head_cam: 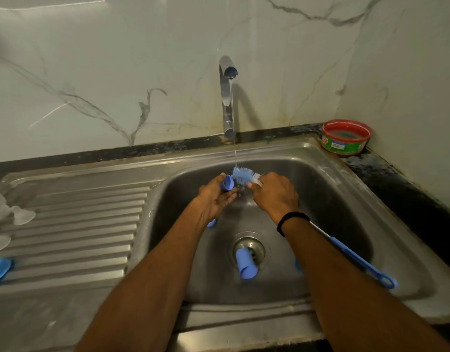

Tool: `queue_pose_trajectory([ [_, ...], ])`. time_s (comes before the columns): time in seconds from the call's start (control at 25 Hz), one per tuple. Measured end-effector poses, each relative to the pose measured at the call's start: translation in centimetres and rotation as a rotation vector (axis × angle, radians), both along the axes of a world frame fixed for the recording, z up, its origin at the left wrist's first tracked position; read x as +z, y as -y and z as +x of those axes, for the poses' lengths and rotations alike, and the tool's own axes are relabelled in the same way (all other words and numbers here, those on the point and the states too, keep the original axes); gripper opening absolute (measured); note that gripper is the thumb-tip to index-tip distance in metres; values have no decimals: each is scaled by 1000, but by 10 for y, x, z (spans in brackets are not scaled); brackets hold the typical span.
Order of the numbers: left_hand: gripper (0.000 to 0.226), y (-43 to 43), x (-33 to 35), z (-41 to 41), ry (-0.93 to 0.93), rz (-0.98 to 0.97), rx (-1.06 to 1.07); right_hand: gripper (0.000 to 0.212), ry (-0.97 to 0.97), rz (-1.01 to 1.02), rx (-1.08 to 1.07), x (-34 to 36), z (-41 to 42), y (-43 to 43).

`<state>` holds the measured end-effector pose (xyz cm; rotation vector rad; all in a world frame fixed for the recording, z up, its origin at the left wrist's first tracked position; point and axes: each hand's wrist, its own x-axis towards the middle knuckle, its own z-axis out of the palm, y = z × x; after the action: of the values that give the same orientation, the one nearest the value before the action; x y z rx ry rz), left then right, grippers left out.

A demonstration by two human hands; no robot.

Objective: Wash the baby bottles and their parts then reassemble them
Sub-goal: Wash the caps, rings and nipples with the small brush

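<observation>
Left hand is curling its fingers round a small blue bottle part over the far side of the sink, right hand is gripping the bottle brush just behind its bristles, bristles touching that part under the stream from the tap

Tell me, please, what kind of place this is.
Most likely a home kitchen, at the washing-up corner. A steel sink with a ribbed drainboard sits in a dark counter, a tap is running above it, and a red tub, probably dish soap, stands in the corner.
</observation>
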<state>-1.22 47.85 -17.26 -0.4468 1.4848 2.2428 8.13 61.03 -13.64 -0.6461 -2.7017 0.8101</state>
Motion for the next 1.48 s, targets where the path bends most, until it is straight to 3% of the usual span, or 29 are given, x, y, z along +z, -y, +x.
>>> queue_pose_trajectory([
  [0.24,31,2,-7,-9,-62,38,9,32,87,148,151,-1,-6,-2],
  [0.44,37,-12,5,-1,-84,74,-181,33,19,157,34,3,-5,-2],
  [0.8,29,-7,14,-2,-137,112,-159,19,-19,10,156,11,-5,3],
  [1.48,28,-16,17,3,-110,96,-138,20,-59,-30,78,10,-9,6],
])
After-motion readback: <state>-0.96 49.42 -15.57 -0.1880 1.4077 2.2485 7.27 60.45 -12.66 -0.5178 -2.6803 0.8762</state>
